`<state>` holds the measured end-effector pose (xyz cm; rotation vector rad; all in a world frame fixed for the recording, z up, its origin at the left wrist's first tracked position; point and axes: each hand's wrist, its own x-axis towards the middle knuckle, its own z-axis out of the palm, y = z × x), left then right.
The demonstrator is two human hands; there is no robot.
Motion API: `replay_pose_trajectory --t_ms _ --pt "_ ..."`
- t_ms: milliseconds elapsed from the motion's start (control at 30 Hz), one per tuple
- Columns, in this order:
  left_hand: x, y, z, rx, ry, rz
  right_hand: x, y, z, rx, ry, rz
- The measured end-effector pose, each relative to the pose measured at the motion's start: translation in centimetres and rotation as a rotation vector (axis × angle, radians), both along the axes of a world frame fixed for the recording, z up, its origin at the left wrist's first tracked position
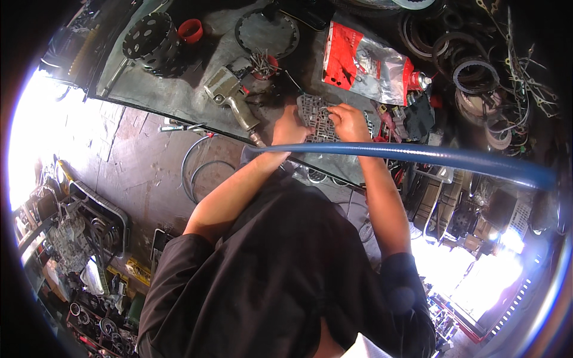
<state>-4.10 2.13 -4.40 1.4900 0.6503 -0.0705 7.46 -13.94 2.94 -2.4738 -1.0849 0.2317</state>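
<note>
Two bare hands, mine, work at a grey channelled metal casting (320,124) lying toward the near edge of the dark workbench (179,89). My left hand (290,127) touches its left side; whether it grips or merely braces, I cannot tell. My right hand (351,123) bends over the right part, fingers drawn in, any piece between them too small to make out. I judge this to be close fingertip work on the upper face; the next move calls for a steady left hand and light, exact right fingers. Farther left lies a pistol-shaped air tool (224,89), a red cup (274,62) of screws (260,61) beside it. A red-and-clear bag (370,68) lies far right; a blue hose (418,154) passes across my wrists.
</note>
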Motion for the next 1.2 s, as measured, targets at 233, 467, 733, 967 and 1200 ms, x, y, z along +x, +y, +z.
replay_pose_trajectory --t_ms 233,467,733,967,1200 --pt "0.1 0.0 -0.6 0.015 -0.012 0.005 1.1 -0.2 0.5 0.039 0.019 0.133" --pt "0.0 0.1 0.4 0.147 0.006 -0.02 0.7 0.0 1.1 -0.018 -0.04 0.156" --pt "0.0 0.9 2.4 0.09 0.019 -0.025 0.2 0.1 1.0 -0.014 -0.097 0.09" --pt "1.1 1.7 4.5 -0.021 0.022 -0.085 0.3 -1.4 0.8 0.035 -0.15 0.097" --pt "2.9 1.0 6.8 0.17 -0.015 -0.087 1.2 -2.9 1.7 -0.004 -0.308 0.189"
